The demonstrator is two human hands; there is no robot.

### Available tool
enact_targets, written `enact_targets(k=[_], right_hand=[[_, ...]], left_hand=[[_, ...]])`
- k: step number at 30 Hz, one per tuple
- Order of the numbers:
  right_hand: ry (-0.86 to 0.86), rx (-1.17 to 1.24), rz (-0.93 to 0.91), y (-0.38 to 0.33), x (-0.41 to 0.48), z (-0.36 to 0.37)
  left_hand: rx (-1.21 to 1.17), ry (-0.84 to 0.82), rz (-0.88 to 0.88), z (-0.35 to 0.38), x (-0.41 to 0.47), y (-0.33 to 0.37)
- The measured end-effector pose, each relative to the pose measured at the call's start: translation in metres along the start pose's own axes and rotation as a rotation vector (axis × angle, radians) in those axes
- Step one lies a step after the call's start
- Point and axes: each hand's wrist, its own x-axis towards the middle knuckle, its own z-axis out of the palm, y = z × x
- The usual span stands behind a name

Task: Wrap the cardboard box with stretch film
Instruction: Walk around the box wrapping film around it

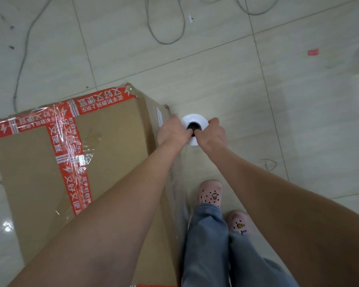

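Looking down through the head cam at one cardboard box [39,172], sat on the tiled floor [298,100] on the left side of the scene. Top crossed with red printed tape [68,154] under some shiny clear wrap.

Just right of the box's far right corner: one white roll of stretch film [195,120], stood upright and seen end-on, dark core in the middle. Gripped by two hands. Left hand [171,132] curled round the roll's left side, fingers hooked into the core. Right hand [212,135] doing the same from the right.

Clear film [179,204] pulled along the box's right face, pretty hard to make out.

Nearer in: two pink clogs [210,193] and blue jeans [205,245], right beside the box.

Far side: a few grey cables [166,27] looping over the tiles, exact count hard to tell, plus one small red scrap [313,52] over at far right.
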Motion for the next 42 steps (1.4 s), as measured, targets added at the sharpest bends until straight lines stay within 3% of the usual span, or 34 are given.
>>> enact_targets(k=[6, 11, 16, 22, 26, 28, 31, 36, 39, 42], right_hand=[[-0.018, -0.056, -0.015, -0.004, 0.009, -0.001], [-0.036, -0.243, -0.071, -0.012, 0.02, -0.009], [-0.009, -0.407, -0.19, -0.037, 0.028, -0.018], [0.024, -0.667, -0.425, -0.076, 0.037, -0.028], [-0.006, -0.714, -0.569, -0.104, 0.043, -0.026], [-0.029, -0.664, -0.528, -0.108, 0.045, -0.02], [-0.09, -0.421, -0.226, -0.105, 0.05, -0.015], [-0.249, -0.231, 0.011, -0.096, 0.059, -0.017], [-0.246, -0.207, 0.036, -0.094, 0.066, -0.023], [-0.207, -0.314, -0.052, -0.094, 0.072, -0.027]], left_hand=[[0.543, 0.055, 0.401, -0.01, 0.005, 0.025], [0.683, 0.09, 0.519, -0.014, 0.016, 0.036], [0.589, 0.079, 0.423, -0.027, 0.033, 0.038], [0.281, 0.111, 0.122, -0.04, 0.046, 0.034], [0.088, 0.149, -0.095, -0.051, 0.055, 0.028], [0.037, 0.136, -0.166, -0.055, 0.056, 0.025], [0.1, 0.1, -0.156, -0.056, 0.058, 0.023], [0.386, 0.032, 0.143, -0.057, 0.061, 0.043], [0.542, 0.014, 0.315, -0.058, 0.06, 0.058], [0.639, 0.048, 0.403, -0.062, 0.067, 0.063]])
